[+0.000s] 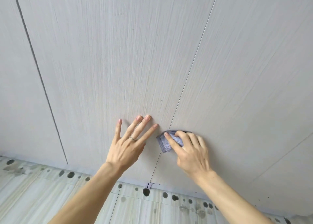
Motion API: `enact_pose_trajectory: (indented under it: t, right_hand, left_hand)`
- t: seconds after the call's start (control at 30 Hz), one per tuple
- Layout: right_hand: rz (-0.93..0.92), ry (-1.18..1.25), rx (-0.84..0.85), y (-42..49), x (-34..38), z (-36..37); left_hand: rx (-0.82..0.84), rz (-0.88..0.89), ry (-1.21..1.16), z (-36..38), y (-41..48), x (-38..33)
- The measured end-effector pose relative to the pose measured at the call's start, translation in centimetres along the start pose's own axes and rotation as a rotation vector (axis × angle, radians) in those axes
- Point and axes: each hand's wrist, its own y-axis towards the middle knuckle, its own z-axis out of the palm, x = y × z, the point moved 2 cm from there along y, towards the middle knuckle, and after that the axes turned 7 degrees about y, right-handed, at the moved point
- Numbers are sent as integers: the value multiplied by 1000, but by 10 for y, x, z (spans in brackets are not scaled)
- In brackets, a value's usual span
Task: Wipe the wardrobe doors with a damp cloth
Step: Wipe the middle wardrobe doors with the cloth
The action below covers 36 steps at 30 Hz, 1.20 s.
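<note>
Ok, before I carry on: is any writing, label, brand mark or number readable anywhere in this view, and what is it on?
None: no word, label, number or sign can be read in this view.
Wardrobe doors: plain pale wood grain, no sticker or mark.
Cloth under the right hand: plain lilac, no tag showing.
Ring on the left hand: too small to tell any engraving.
Floor tiles: dark spots only, no print.

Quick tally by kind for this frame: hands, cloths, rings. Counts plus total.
Hands: 2, left hand and right hand
Cloths: 1, purple cloth under the right hand
Rings: 1, ring on the left hand
Total: 4
</note>
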Motion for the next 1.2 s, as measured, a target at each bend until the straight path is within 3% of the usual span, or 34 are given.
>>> enact_pose_trajectory:
  t: [0.13,0.23,0.37,0.53,0.6,0.7,0.8,0.9,1.07,1.2]
  right_hand:
    - [371,87,-252,43,-12,-32]
    - [455,159,-391,90,-10,-44]
    - [249,76,-309,110,19,-21]
    - [-206,-40,6,74,52,18]
    - [-287,-64,77,62,45,16]
    - [-147,-61,22,63,28,0]
    - [57,-15,-151,85,31,-11]
    - [104,36,-204,113,56,1]
    - [-107,8,26,89,94,38]
    - [-94,1,150,50,74,32]
  left_hand:
    - [-15,-145,1,5,-17,19]
    - [6,-207,21,8,-30,32]
    - [65,-317,-11,7,-42,39]
    - [136,-368,-45,2,-49,48]
    - [149,-365,-66,1,-50,51]
    - [166,-347,-53,3,-54,55]
    - [160,-351,-32,6,-63,59]
    - [190,-361,-45,7,-70,63]
    - [231,-309,-41,5,-76,69]
    - [219,-274,-1,3,-76,67]
